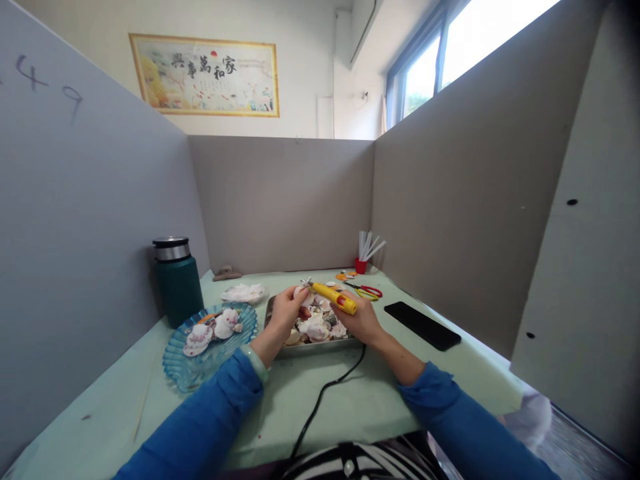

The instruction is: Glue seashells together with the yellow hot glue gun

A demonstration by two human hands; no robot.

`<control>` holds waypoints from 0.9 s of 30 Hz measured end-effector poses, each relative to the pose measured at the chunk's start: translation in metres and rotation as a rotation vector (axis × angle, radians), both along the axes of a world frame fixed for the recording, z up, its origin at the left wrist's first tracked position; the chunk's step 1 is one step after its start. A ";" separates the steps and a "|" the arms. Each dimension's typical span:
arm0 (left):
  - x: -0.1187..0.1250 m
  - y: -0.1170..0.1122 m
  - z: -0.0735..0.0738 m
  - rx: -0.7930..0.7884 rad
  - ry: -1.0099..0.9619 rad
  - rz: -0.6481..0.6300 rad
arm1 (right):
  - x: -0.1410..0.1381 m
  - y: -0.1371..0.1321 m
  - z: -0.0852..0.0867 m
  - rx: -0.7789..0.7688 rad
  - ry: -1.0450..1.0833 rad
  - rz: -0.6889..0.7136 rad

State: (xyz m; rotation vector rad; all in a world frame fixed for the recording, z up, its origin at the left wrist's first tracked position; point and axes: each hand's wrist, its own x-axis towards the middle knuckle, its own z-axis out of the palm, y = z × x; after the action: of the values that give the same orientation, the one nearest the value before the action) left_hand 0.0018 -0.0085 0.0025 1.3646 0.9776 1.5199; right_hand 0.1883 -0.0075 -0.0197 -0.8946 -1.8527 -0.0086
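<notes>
Over the metal tray [320, 347] heaped with seashells [316, 328], my left hand [284, 315] pinches a small whitish shell [299, 291] between thumb and fingers. My right hand [361, 321] is closed around a yellow hot glue gun [336, 297], whose nozzle points left at the shell near my left fingertips. Whether the nozzle touches the shell I cannot tell. A black cord [325, 387] runs from beneath my right hand toward me. Left of the tray, a blue glass plate [181, 367] carries several pale shells [199, 339] that seem joined together.
A dark green bottle [179, 287] stands behind the plate. White material [245, 293] lies behind the tray. Scissors [369, 291], orange pieces [345, 275] and a red cup [361, 266] of white glue sticks are at the back right. A black phone [421, 325] lies right. Grey partitions [285, 207] enclose the table.
</notes>
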 end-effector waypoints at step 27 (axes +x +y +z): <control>0.000 -0.005 0.004 -0.008 -0.019 -0.010 | 0.000 -0.002 0.001 -0.008 -0.011 0.013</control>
State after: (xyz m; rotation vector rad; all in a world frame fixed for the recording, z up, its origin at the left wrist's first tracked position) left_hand 0.0021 -0.0133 0.0060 1.3446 0.9628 1.5173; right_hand 0.1887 -0.0096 -0.0187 -0.8901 -1.8694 0.0023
